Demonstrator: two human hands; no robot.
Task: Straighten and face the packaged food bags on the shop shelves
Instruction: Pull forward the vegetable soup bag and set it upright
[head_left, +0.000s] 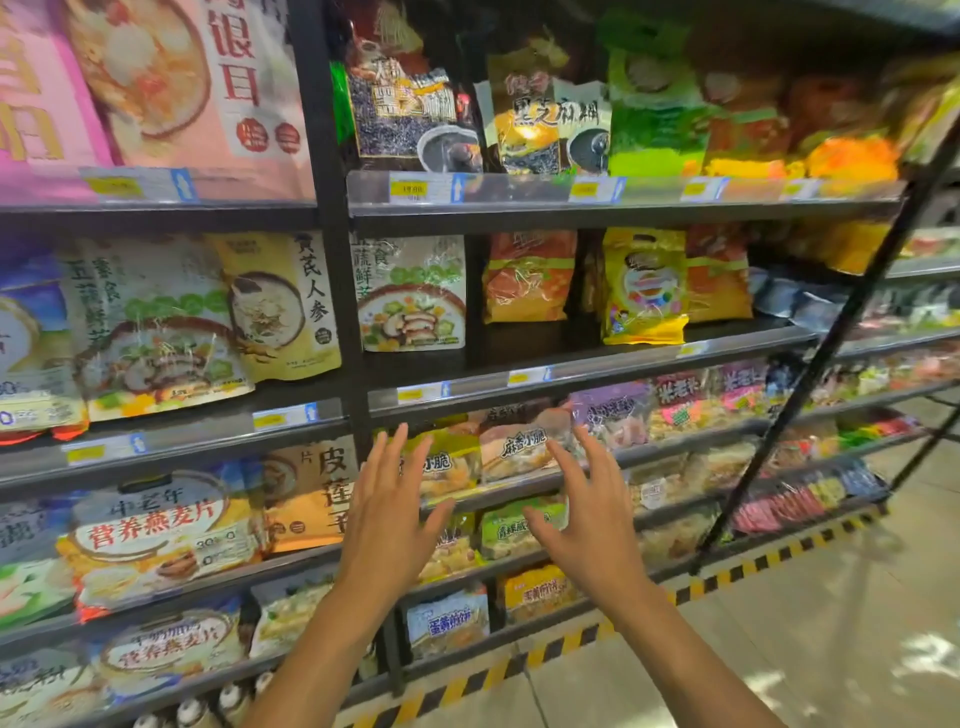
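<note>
- Snack bags (519, 449) on the lower shelf stand in a row just beyond both sets of fingertips; I cannot tell whether any fingertip touches them.
- Both the left hand (387, 512) and the right hand (592, 512) are raised palm-forward with fingers straight and fanned wide, holding nothing.
- Closing both hands on a slippery film pack from this splayed pose would likely push it back or tip it into its neighbours rather than square it.
- The shelf rail (649, 452) in front of the row is low, so a bag dragged forward too far could slide over it and drop.
- One shelf up, the yellow bag (644, 286) stands at the front lip; a lifted wrist could knock it down.
</note>
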